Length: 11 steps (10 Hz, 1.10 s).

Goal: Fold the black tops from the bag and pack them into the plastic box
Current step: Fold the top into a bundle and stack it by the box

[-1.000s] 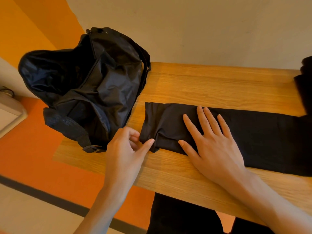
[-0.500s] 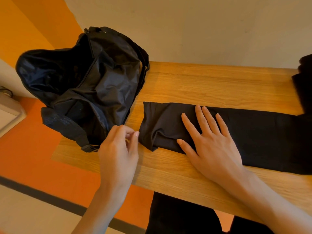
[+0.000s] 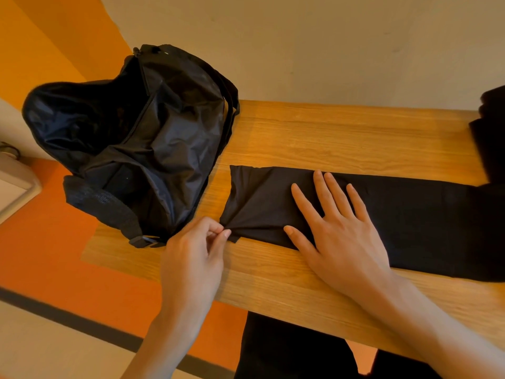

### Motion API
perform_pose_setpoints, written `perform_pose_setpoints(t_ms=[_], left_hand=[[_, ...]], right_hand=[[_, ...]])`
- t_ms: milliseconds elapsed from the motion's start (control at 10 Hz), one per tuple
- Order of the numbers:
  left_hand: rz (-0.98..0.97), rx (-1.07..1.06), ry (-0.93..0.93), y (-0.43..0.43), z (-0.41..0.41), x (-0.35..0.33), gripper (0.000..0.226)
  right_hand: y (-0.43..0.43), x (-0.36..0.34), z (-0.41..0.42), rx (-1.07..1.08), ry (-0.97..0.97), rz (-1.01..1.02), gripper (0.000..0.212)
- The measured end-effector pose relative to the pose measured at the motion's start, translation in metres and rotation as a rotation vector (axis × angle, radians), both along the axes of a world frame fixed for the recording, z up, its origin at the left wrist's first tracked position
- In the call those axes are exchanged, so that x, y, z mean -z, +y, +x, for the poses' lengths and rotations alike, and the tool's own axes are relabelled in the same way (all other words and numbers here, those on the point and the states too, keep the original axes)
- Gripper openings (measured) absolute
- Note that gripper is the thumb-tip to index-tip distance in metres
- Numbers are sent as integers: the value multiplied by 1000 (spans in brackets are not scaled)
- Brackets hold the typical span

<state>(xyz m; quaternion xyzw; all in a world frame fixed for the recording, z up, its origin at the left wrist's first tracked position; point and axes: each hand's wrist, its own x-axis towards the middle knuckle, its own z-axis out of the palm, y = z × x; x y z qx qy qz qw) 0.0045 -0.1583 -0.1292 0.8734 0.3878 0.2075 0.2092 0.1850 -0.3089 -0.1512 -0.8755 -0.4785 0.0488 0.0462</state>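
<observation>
A black top (image 3: 410, 222) lies folded into a long strip across the wooden table (image 3: 328, 132), reaching to the right edge of view. My left hand (image 3: 194, 255) pinches the strip's near left corner between thumb and fingers, and creases fan out from that corner. My right hand (image 3: 338, 228) lies flat on the strip with fingers spread, pressing it onto the table. The black bag (image 3: 131, 138) stands open and crumpled at the table's left end. The plastic box is out of view.
More black fabric (image 3: 492, 132) sits at the far right edge of the table. A pale wall runs behind the table. The floor to the left is orange, with a white object (image 3: 13, 184) at the left edge. My dark-clothed legs (image 3: 295, 348) show below the table's front edge.
My left hand moved from beside the strip's end and took hold of its near left corner, pulling it taut. My right hand stayed flat on the fabric.
</observation>
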Motion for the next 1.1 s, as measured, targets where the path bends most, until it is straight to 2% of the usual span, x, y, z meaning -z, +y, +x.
perform_pose_setpoints(t_ms=[200, 300, 400, 500, 700, 800, 900, 1100], left_hand=[[141, 161, 54, 13, 5, -1, 14], [16, 146, 34, 11, 6, -4, 11], [-91, 55, 90, 6, 4, -3, 21], [-59, 72, 78, 10, 3, 0, 19], [239, 155, 85, 15, 5, -3, 11], [279, 164, 114, 16, 8, -2, 16], [247, 153, 142, 17, 12, -3, 21], [-58, -33, 7, 12, 10, -7, 18]], right_hand=[[0, 0, 1, -1, 1, 4, 73], [1, 1, 1, -2, -1, 5, 73], [1, 1, 0, 2, -2, 9, 73], [-1, 1, 0, -3, -1, 13, 73], [-1, 0, 0, -5, 4, 16, 73], [-1, 0, 0, -7, 3, 20, 72], [-1, 1, 0, -10, 4, 21, 72], [-2, 1, -1, -9, 1, 29, 72]])
